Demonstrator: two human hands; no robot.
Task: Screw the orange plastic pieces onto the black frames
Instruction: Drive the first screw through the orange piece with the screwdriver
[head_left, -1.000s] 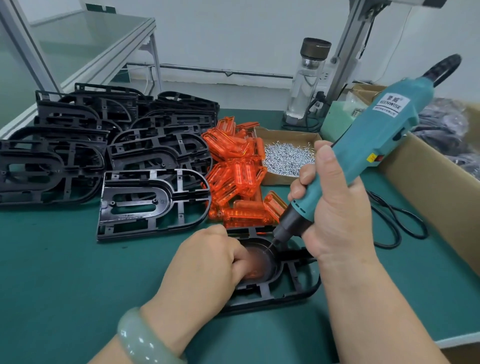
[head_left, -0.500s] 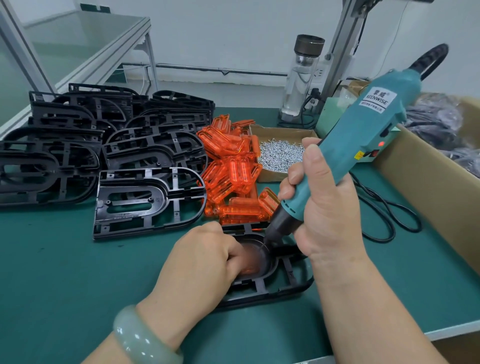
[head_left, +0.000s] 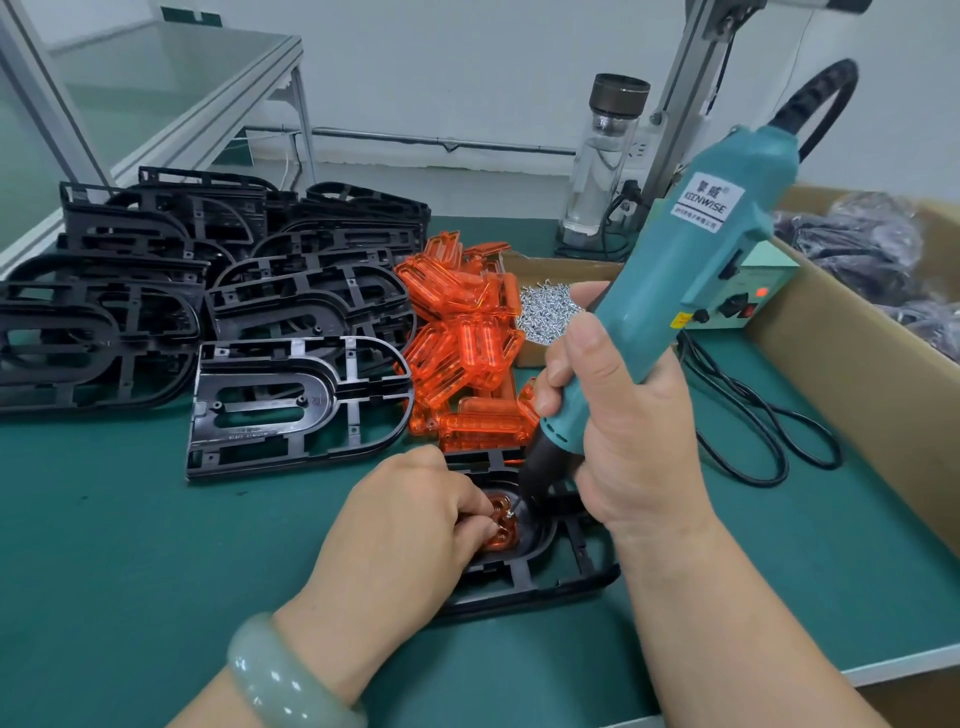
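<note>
Trouble could come if the screwdriver (head_left: 691, 270) tip slips off the tiny screw (head_left: 511, 515). The right hand (head_left: 628, 431) has its grip wrapped round it. The left hand (head_left: 410, 525) has its grip pinching the orange piece (head_left: 503, 535) down in the black frame (head_left: 550, 587) on the surface (head_left: 130, 571), fingers very near the tip.

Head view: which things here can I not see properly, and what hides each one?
- The orange piece: mostly under the left hand, which holds it; only its right end shows.
- The black frame beneath it: left part covered by that hand and wrist.
- The screw at the screwdriver tip: too small to judge how deep it sits.
- The cardboard box: cut off by the right edge; its dark contents are unclear.
</note>
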